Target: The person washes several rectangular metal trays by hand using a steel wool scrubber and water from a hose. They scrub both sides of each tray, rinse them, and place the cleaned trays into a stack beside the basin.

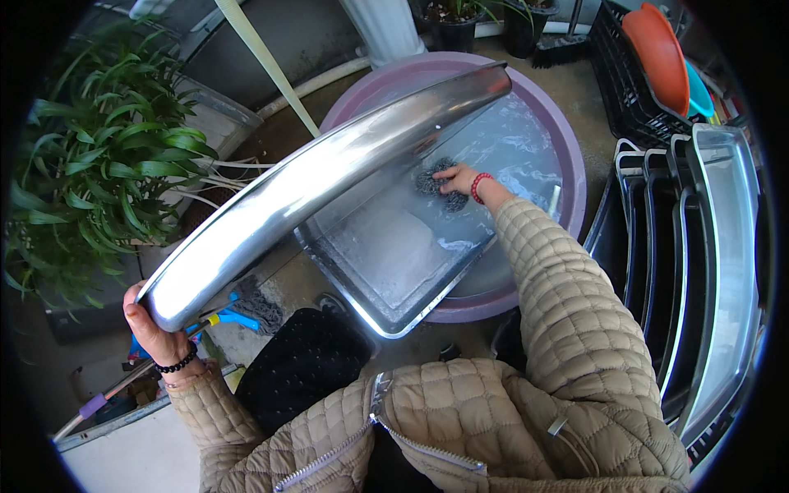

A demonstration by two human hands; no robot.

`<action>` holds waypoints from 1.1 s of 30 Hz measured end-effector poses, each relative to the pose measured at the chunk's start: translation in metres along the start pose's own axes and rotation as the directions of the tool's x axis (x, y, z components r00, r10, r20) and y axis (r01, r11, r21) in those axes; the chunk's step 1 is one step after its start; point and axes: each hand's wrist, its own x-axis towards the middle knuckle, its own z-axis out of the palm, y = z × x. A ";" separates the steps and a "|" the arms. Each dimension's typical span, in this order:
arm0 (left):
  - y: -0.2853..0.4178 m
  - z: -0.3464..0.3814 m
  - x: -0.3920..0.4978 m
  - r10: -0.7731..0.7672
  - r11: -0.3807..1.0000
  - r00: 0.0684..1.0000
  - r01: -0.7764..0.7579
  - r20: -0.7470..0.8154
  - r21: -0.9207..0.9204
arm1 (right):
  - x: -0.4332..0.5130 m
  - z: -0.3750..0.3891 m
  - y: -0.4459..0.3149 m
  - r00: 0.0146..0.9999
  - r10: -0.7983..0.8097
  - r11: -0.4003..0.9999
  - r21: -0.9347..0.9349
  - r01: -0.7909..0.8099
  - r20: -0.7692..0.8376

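Note:
My left hand grips the near lower end of a large shiny metal tray, tilted up on its edge over a pink-purple tub. In my right hand is a steel wool scourer, held low over the cloudy water beside the raised tray. A second rectangular metal tray lies partly in the tub, its near corner sticking out over the rim, with cloudy water in it. The far end of the raised tray reaches the tub's far side.
Stacked metal trays stand on the right, below a black plastic crate with an orange basin. Leafy plants are at left, near a mop. A pale hose runs down behind the raised tray.

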 end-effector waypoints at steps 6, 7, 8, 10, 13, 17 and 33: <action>0.004 0.011 0.003 -0.026 0.998 0.999 0.028 0.029 -0.059 | 0.002 -0.068 0.045 0.709 0.423 0.860 0.497 -0.117 -0.564; 0.004 0.012 0.001 -0.031 0.997 0.999 0.032 0.018 -0.074 | -0.008 -0.071 0.053 0.614 0.455 0.869 0.471 -0.149 -0.645; 0.004 0.013 0.000 -0.037 0.993 0.999 0.037 0.005 -0.113 | -0.017 -0.071 0.059 0.511 0.472 0.876 0.446 -0.182 -0.719; 0.004 0.014 0.000 -0.028 0.995 1.000 0.028 -0.004 -0.095 | -0.034 -0.058 0.064 0.494 0.575 0.810 0.539 -0.231 -0.653; 0.003 0.017 0.003 -0.024 0.992 1.000 0.022 -0.010 -0.124 | -0.039 -0.055 0.045 0.781 0.614 -0.018 0.988 0.154 -0.110; 0.003 0.027 0.008 -0.018 0.991 1.000 0.016 -0.012 -0.130 | -0.040 -0.114 -0.033 0.950 -0.277 -0.517 0.856 -0.022 -0.143; 0.014 0.071 -0.004 0.007 0.991 0.999 -0.001 0.040 -0.132 | -0.064 -0.125 -0.135 0.963 0.240 0.333 0.942 0.035 -0.121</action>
